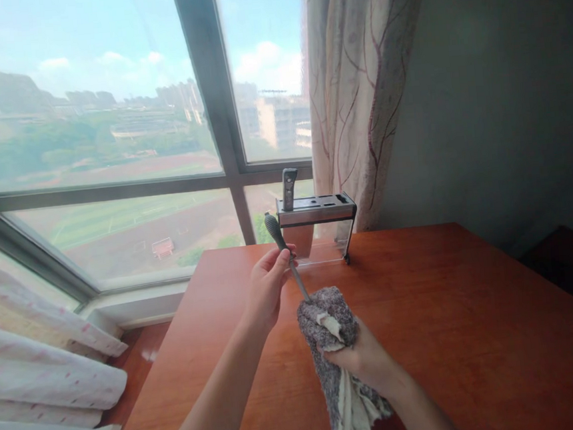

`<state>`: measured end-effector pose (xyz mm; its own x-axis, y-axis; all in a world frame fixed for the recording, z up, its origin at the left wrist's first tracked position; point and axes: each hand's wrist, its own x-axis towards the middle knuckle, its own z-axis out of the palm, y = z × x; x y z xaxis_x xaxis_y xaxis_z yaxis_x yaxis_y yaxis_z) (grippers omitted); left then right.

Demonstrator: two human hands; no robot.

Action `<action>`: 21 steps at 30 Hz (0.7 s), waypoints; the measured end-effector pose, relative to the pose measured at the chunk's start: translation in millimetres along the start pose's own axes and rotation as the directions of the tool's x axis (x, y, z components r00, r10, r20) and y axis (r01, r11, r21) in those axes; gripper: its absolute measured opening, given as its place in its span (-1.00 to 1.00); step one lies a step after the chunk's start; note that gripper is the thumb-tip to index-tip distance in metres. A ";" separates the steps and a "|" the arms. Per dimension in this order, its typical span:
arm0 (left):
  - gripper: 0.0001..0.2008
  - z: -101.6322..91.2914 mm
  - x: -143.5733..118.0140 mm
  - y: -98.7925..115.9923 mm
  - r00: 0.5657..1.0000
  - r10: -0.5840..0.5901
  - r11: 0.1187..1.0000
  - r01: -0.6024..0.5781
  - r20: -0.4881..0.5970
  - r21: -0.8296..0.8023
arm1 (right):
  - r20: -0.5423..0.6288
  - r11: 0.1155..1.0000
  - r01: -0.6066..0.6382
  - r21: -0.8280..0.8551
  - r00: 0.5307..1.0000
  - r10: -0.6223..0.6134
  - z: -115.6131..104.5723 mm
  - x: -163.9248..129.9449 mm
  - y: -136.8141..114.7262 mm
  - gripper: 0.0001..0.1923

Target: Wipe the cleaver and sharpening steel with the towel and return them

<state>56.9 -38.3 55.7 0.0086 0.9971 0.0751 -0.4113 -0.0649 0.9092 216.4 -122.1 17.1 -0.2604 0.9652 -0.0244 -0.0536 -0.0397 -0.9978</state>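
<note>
A left hand (270, 276) pinches a slim tool (275, 231) between thumb and fingers where its swollen, ribbed dark handle meets a narrow gray shaft, held aslant above a smooth reddish-brown wooden table (450, 314). The shaft's lower end disappears into a shaggy gray cloth (325, 312) with a creased off-white underside, bunched in the clasp of a right hand (362, 359), whose fingers it partly hides. Beyond stands a clear-sided, slotted holder (316, 214) with one dark handle (289, 189) upright in it, before a branch-patterned curtain (350, 89) and broad windows (84, 145).

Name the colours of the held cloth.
The cloth is speckled grey and off-white, as the head view shows.
</note>
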 end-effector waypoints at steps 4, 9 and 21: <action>-0.68 5.6 -14.8 -9.4 0.989 -0.092 0.986 0.074 0.118 0.149 | -0.042 0.999 0.042 0.008 0.998 -0.042 -0.4 9.7 -7.3 -0.75; -0.60 12.2 -29.9 -17.9 0.965 -0.193 0.973 0.165 0.179 0.159 | -0.061 0.992 0.120 -0.036 0.991 -0.122 -6.0 18.8 -14.8 -0.71; -0.63 -0.1 -34.2 -12.4 0.981 -0.151 0.986 0.141 0.124 0.088 | -0.034 0.949 0.201 -0.243 0.976 -0.215 -3.1 20.5 -14.4 -0.78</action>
<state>61.6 -71.7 41.8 0.1838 0.9829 -0.0127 -0.3245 0.0728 0.9431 214.8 -101.0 30.8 -0.2099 0.9593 0.1890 0.1314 0.2192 -0.9668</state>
